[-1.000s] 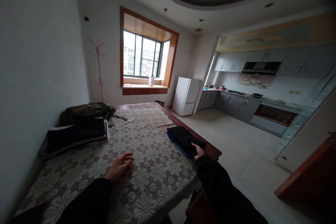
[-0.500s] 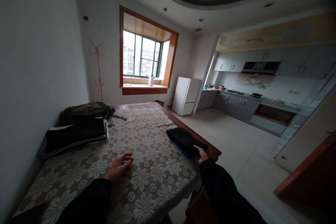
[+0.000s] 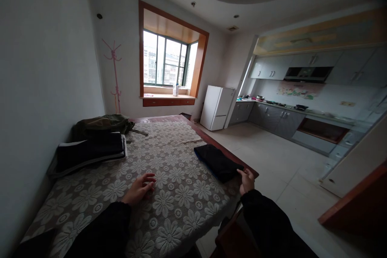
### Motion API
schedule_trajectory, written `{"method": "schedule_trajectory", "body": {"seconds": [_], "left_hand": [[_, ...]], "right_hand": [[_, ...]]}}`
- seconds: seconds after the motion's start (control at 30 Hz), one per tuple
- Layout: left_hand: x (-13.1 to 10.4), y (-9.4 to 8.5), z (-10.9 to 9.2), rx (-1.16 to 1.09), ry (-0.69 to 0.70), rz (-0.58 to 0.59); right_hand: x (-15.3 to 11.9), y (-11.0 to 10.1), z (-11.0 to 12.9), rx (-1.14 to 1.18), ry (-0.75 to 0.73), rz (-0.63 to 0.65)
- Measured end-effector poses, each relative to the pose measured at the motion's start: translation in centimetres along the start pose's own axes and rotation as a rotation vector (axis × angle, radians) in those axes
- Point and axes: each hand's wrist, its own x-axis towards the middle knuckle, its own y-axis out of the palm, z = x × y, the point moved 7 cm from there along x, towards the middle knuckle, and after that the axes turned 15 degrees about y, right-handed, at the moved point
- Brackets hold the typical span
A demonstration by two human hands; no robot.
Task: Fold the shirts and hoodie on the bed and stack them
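A folded black garment (image 3: 219,163) with a little blue at its far left edge lies flat near the table's right edge. My right hand (image 3: 247,180) is at its near right corner, thumb and fingertips pinched on the fabric. To the left, my left hand (image 3: 139,189) is over the flowered lace tablecloth (image 3: 184,195), fingers loosely curved and apart, holding nothing. Whether its underside touches the cloth I cannot tell.
Folded dark clothes with white edging (image 3: 90,151) and a green backpack (image 3: 102,125) are at the table's left, by the wall. A wooden chair (image 3: 232,236) stands at the near edge. Farther off are a pink coat stand (image 3: 115,76) and a white fridge (image 3: 216,107).
My right hand has shifted from on top of the folded garment to its near right corner. The garment now lies flatter, with less blue showing. My left hand keeps its place over the tablecloth.
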Motion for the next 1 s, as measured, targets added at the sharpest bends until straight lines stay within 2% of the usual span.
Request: {"method": "schedule_trajectory", "body": {"seconds": [0.07, 0.1, 0.17, 0.23, 0.3, 0.33, 0.4, 0.47, 0.53, 0.63, 0.83, 1.0], "left_hand": [[0.0, 0.0, -0.2, 0.009, 0.016, 0.003], [0.0, 0.0, -0.3, 0.013, 0.019, 0.005], [-0.1, 0.1, -0.5, 0.019, 0.015, 0.010], [-0.1, 0.2, -0.7, 0.022, 0.008, 0.014], [-0.2, 0.3, -0.9, 0.017, 0.011, 0.014], [-0.2, 0.3, -0.9, 0.015, 0.014, 0.009], [-0.3, 0.2, -0.9, 0.015, 0.015, -0.003], [-0.3, 0.1, -0.7, 0.020, 0.015, -0.014], [-0.2, 0.1, -0.5, 0.026, 0.020, -0.023], [0.0, 0.1, -0.2, 0.036, 0.031, -0.037], [0.0, -0.4, -0.5, 0.097, 0.080, -0.113], [0.3, -1.7, -0.9, 0.198, 0.135, -0.227]], "right_hand": [[0.6, -0.1, 2.3, -0.046, -0.106, -0.067], [0.9, 1.0, 3.9, -0.120, -0.188, -0.039], [1.1, 5.6, 7.2, -0.414, -0.426, 0.149], [0.7, 11.5, 8.8, -0.787, -0.653, 0.360], [1.0, 16.5, 8.0, -1.181, -0.739, 0.469], [1.4, 18.3, 7.1, -1.332, -0.737, 0.484], [2.2, 20.6, 4.8, -1.509, -0.682, 0.479], [2.9, 21.5, 2.1, -1.551, -0.623, 0.470], [3.6, 21.5, -0.3, -1.588, -0.581, 0.464], [4.9, 21.0, -2.5, -1.645, -0.569, 0.444], [6.6, 21.2, -3.0, -1.650, -0.607, 0.421], [5.2, 21.2, -2.4, -1.627, -0.631, 0.426]]}}
